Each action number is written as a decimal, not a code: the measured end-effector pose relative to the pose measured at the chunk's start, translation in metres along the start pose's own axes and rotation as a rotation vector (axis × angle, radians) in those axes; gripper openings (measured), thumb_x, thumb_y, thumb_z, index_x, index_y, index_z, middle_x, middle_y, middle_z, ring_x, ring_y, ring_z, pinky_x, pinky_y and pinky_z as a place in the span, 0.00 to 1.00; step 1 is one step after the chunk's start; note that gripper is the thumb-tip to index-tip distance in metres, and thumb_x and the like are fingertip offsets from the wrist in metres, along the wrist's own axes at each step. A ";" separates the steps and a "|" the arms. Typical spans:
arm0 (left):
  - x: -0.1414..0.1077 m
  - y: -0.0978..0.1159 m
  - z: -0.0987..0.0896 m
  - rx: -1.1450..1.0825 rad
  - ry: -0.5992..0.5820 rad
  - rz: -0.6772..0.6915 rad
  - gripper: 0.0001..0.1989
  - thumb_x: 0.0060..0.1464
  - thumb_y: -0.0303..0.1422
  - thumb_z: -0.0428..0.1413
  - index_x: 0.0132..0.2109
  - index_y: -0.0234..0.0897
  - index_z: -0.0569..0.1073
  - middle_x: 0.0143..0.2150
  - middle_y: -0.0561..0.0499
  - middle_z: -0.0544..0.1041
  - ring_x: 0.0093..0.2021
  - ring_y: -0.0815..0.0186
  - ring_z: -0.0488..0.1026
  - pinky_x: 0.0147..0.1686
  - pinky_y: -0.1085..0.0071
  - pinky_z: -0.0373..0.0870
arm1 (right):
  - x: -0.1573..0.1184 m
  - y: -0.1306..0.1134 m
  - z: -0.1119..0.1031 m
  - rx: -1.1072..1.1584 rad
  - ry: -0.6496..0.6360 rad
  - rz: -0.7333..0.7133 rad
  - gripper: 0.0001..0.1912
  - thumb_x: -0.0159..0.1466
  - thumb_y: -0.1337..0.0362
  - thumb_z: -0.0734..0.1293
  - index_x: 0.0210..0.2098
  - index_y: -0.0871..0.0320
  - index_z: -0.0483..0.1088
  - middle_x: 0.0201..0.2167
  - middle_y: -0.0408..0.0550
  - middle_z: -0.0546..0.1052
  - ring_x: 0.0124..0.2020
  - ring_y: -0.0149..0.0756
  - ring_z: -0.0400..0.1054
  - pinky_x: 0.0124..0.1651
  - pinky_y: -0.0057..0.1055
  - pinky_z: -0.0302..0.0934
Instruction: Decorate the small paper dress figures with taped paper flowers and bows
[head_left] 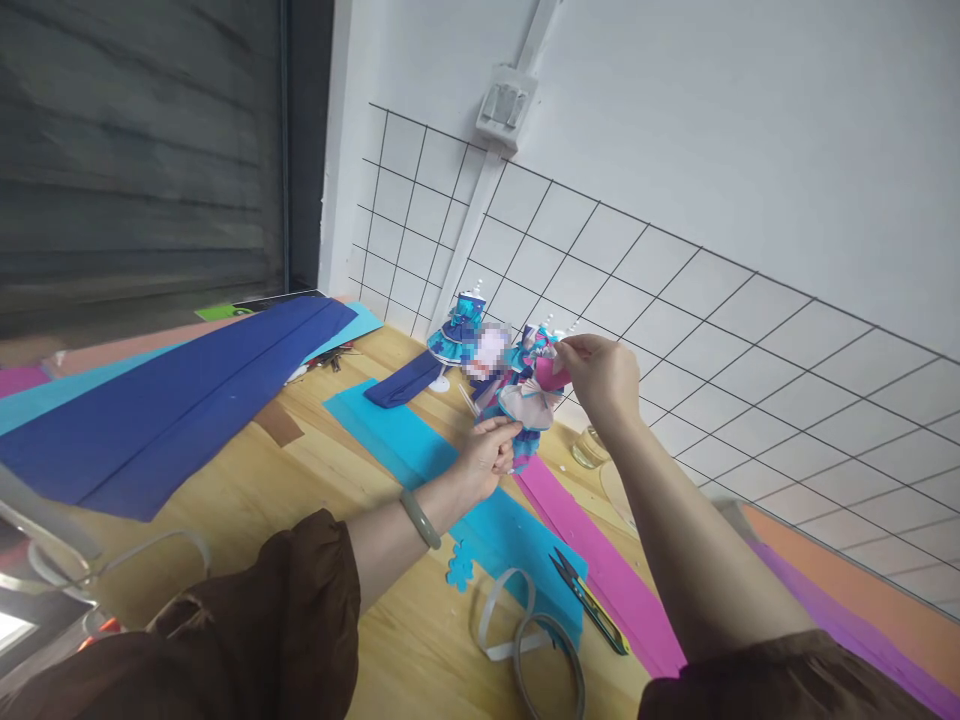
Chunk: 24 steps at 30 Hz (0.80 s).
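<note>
A small ruffled dress (529, 395) in pink, white and blue is between my two hands near the wall. My left hand (491, 455), with a bracelet at the wrist, is closed on the lower ruffles. The fingers of my right hand (600, 375) are pinched at the dress's upper right edge, by the pink part. Just left of it, a second dress (454, 335) in teal and dark blue stands on a small white stand. A pixelated patch hides what lies between the two dresses.
Blue (420, 440) and pink strips (600, 560) cross the wooden table (390, 650). Yellow-black snips (590, 602), a tape roll (549, 665), white ribbon (499, 612) and a blue flower cutout (460, 566) lie nearer me. Dark blue fabric (180, 400) is left; a glass jar (589, 448) sits by the wire grid.
</note>
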<state>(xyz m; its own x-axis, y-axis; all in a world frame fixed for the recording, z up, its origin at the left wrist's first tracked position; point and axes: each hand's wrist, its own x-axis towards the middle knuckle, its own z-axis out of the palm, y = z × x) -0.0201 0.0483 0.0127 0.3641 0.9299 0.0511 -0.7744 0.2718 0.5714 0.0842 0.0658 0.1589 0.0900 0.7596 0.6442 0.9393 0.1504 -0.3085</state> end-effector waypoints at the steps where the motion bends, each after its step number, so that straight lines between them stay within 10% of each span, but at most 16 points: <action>1: 0.001 0.001 0.000 -0.003 0.008 0.000 0.15 0.41 0.32 0.64 0.27 0.37 0.63 0.11 0.65 0.54 0.09 0.79 0.46 0.12 0.78 0.38 | 0.001 0.001 0.000 -0.012 0.004 0.002 0.11 0.58 0.56 0.62 0.28 0.52 0.74 0.24 0.43 0.78 0.28 0.36 0.70 0.31 0.31 0.56; 24: 0.002 0.009 0.000 -0.075 0.015 -0.047 0.14 0.41 0.25 0.61 0.38 0.33 0.69 0.13 0.65 0.56 0.10 0.80 0.48 0.11 0.80 0.39 | 0.003 0.004 0.002 -0.100 0.037 0.000 0.12 0.57 0.52 0.63 0.27 0.53 0.72 0.25 0.43 0.77 0.27 0.35 0.68 0.29 0.31 0.53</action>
<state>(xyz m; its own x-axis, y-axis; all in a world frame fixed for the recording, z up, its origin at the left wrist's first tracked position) -0.0262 0.0527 0.0184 0.3936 0.9192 0.0128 -0.7932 0.3325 0.5102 0.0879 0.0702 0.1584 0.1010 0.7352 0.6703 0.9673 0.0850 -0.2389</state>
